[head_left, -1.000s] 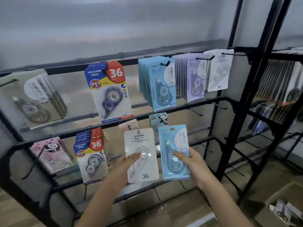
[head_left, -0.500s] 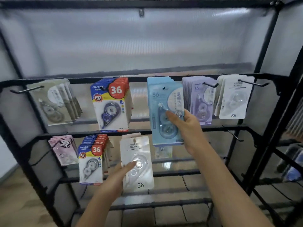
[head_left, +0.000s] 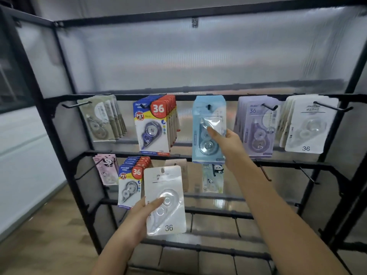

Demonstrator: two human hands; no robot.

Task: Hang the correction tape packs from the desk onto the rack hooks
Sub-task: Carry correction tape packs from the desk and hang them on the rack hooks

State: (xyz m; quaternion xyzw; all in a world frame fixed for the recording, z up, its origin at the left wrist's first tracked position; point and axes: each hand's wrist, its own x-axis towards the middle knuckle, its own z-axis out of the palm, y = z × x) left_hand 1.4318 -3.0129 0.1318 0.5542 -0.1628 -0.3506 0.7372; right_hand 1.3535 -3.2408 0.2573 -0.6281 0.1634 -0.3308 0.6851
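My right hand (head_left: 228,143) grips a light blue correction tape pack (head_left: 204,116) and holds it up at the top rail of the black rack (head_left: 65,139). A hook tip (head_left: 209,106) shows in the pack's hang hole. My left hand (head_left: 143,215) holds a white pack marked 36 (head_left: 164,199) lower down, in front of the second row. Both packs are upright and face me.
The top row carries a grey-green stack (head_left: 103,118), a blue-red "36" stack (head_left: 155,124), a purple stack (head_left: 256,126) and a white stack (head_left: 309,124). Below hang pink panda packs (head_left: 105,167), more blue-red packs (head_left: 131,181) and a green panda pack (head_left: 212,179). Bare hooks (head_left: 266,173) stick out lower right.
My right hand has carried the blue pack up from beside the white one to the top row's hook. My left hand has stayed low with the white pack. The view has tilted upward.
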